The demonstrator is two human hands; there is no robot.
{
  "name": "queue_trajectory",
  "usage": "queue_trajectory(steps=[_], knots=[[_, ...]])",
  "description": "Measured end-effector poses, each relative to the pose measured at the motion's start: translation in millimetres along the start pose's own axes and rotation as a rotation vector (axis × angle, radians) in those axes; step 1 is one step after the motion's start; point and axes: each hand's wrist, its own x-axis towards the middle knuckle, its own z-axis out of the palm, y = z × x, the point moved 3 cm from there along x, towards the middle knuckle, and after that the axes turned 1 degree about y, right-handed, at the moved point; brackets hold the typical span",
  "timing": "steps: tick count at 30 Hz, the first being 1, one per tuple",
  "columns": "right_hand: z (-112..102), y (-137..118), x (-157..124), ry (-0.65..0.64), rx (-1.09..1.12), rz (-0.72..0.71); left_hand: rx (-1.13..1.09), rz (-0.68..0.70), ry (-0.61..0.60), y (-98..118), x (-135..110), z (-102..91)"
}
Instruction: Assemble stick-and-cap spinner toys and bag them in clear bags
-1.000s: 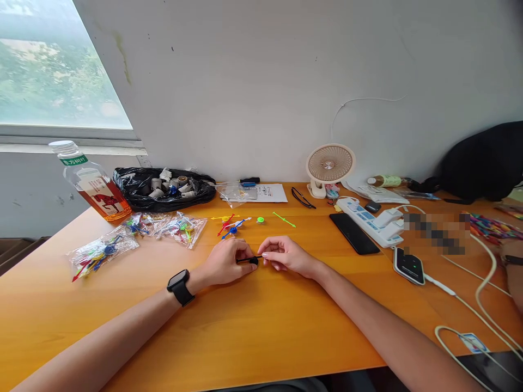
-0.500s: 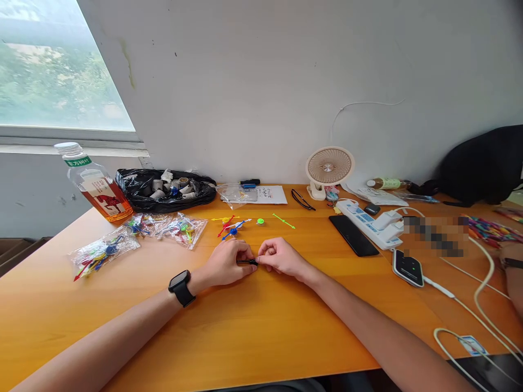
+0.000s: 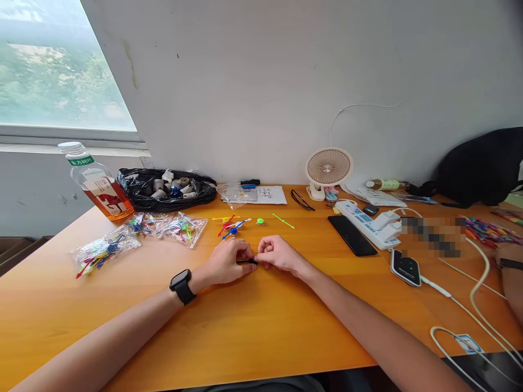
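Note:
My left hand (image 3: 226, 261), with a black watch on its wrist, and my right hand (image 3: 274, 253) meet over the orange desk (image 3: 261, 321). Both pinch a small black plastic stick piece (image 3: 248, 262) held between their fingertips, just above the wood. Beyond the hands lie loose coloured plastic sticks and hubs (image 3: 231, 224), a green hub (image 3: 260, 220) and a green stick (image 3: 283, 220).
Clear bags of coloured pieces (image 3: 180, 227) lie at the left, behind them a tea bottle (image 3: 96, 184) and a black bag of parts (image 3: 165, 189). A phone (image 3: 352, 234), power strip (image 3: 368, 223), fan (image 3: 328, 170), glasses (image 3: 302, 199) and cables (image 3: 476, 294) fill the right. Another person's arm (image 3: 510, 277) is at the right edge.
My right hand has closed in on my left hand, and the black stick that stuck out between them is now mostly covered by the fingers.

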Motion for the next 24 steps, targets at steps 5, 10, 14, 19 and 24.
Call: queue_trajectory(steps=[5,10,14,19,24], knots=[[-3,-3,-8,0.100,-0.136,-0.133,0.034,0.121,0.094,2,-6,1.7],[-14,-1,-14,0.138,-0.112,-0.131,-0.019,0.168,0.109,6,-11,2.2],[-24,-4,-18,0.246,-0.210,-0.198,-0.081,0.107,0.147,4,-13,-1.3],[-23,-11,-28,0.196,-0.252,-0.158,-0.156,0.097,0.254,2,-16,-7.7],[-33,-8,-23,0.221,-0.089,-0.137,-0.153,0.127,0.411,4,-17,-14.3]])
